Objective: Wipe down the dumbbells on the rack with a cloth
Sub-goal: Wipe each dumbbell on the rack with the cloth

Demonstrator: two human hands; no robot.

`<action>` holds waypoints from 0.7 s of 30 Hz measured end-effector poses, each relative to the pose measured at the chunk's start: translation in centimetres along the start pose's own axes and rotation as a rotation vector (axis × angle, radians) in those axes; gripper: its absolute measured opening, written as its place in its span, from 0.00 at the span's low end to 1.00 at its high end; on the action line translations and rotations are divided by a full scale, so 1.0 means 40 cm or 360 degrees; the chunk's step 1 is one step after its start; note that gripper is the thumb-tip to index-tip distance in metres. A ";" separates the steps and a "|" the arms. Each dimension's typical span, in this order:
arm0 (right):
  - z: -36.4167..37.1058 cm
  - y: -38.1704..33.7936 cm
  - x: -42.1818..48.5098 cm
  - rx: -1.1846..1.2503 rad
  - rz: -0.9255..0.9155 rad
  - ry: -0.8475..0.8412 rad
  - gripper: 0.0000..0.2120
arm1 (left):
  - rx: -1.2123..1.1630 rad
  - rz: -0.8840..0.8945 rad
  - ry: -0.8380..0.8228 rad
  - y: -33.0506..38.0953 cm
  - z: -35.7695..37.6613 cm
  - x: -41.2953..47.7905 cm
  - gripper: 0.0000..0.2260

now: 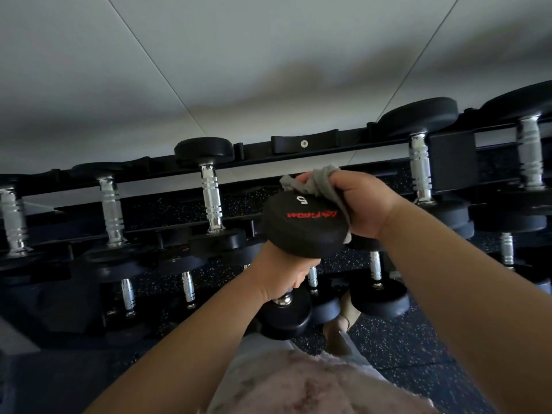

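Head: left hand (279,274) grips dumbbell (304,227); right hand (363,204) presses cloth (321,182).

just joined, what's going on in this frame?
A person is wiping a dumbbell held clear of the rack. The left hand grips its handle, and the right hand presses a grey cloth against the upper head. Other dumbbells sit on the rack; one cradle behind is empty.
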State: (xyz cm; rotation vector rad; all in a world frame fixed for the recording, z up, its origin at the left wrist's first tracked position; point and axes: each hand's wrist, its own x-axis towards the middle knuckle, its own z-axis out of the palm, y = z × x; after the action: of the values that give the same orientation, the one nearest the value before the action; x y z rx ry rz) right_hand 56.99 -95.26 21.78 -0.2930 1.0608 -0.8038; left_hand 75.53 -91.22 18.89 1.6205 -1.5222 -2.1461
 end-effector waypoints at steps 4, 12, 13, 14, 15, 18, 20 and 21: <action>0.056 -0.067 -0.047 -0.1679 -0.0177 -0.0227 0.15 | 0.0017 0.0009 0.0058 -0.003 0.015 -0.029 0.20; 0.118 0.017 -0.177 -0.1764 -0.0938 -0.0228 0.15 | 0.0218 0.0021 0.0060 0.030 0.014 -0.045 0.23; 0.100 0.029 -0.190 -0.1677 -0.1024 -0.0128 0.15 | 0.0181 0.0011 0.0077 0.036 0.014 -0.046 0.21; 0.080 0.037 -0.202 -0.1630 -0.1080 -0.0035 0.17 | 0.0120 -0.0006 0.0112 0.037 0.014 -0.041 0.21; 0.061 0.043 -0.212 -0.1634 -0.1099 0.0028 0.20 | 0.0064 -0.0036 0.0127 0.039 0.011 -0.038 0.22; 0.045 0.034 -0.214 -0.1850 -0.0930 0.0017 0.30 | 0.0036 -0.0037 0.0080 0.031 0.004 -0.022 0.18; 0.037 0.009 -0.193 -0.1914 -0.0625 -0.0036 0.28 | 0.0111 0.0002 0.0033 0.024 0.009 -0.018 0.16; 0.029 -0.004 -0.178 -0.1826 -0.0468 -0.0073 0.25 | 0.0169 0.0017 0.0029 0.023 0.013 -0.017 0.16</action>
State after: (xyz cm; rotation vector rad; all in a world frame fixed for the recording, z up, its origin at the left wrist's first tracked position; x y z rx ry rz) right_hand 56.17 -90.51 27.13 -1.4514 1.3656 -0.3527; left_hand 75.01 -90.97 20.02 1.6537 -1.6626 -2.0724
